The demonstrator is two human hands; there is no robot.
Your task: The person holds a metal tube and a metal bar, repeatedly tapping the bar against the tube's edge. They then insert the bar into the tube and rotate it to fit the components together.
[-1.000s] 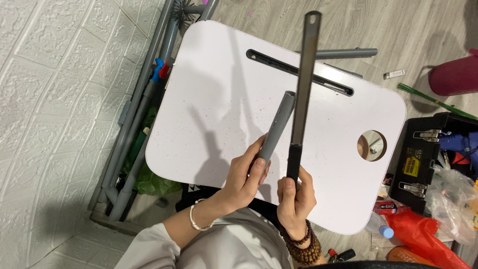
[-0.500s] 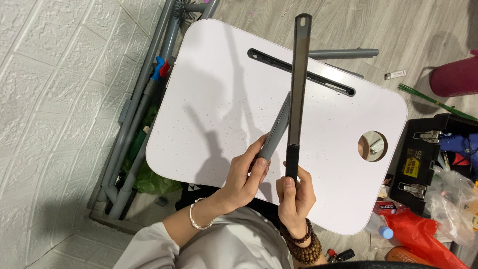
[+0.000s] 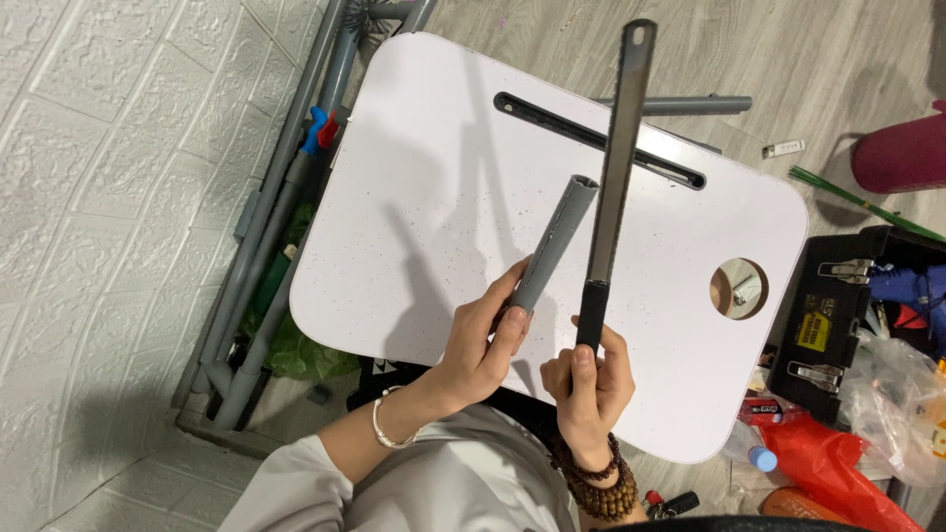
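My left hand (image 3: pixel 485 345) grips the lower end of a short grey plastic pipe (image 3: pixel 557 239), which points up and away over a white lap table (image 3: pixel 434 197). My right hand (image 3: pixel 586 379) holds the black handle of a long flat metal file (image 3: pixel 618 158), held nearly upright beside the pipe, just right of its open end. The two tools stand close together but apart. A bracelet sits on my left wrist and wooden beads on my right.
The table has a long dark slot (image 3: pixel 596 138) and a round hole (image 3: pixel 739 288). Another grey pipe (image 3: pixel 680 103) lies on the floor behind it. Grey pipes (image 3: pixel 271 217) lean by the white wall at left. A black toolbox (image 3: pixel 838 315) and red bag (image 3: pixel 828 463) sit right.
The file has tilted from slightly left-leaning to slightly right-leaning, and the pipe has come out from behind it to its left. Both hands keep their grips.
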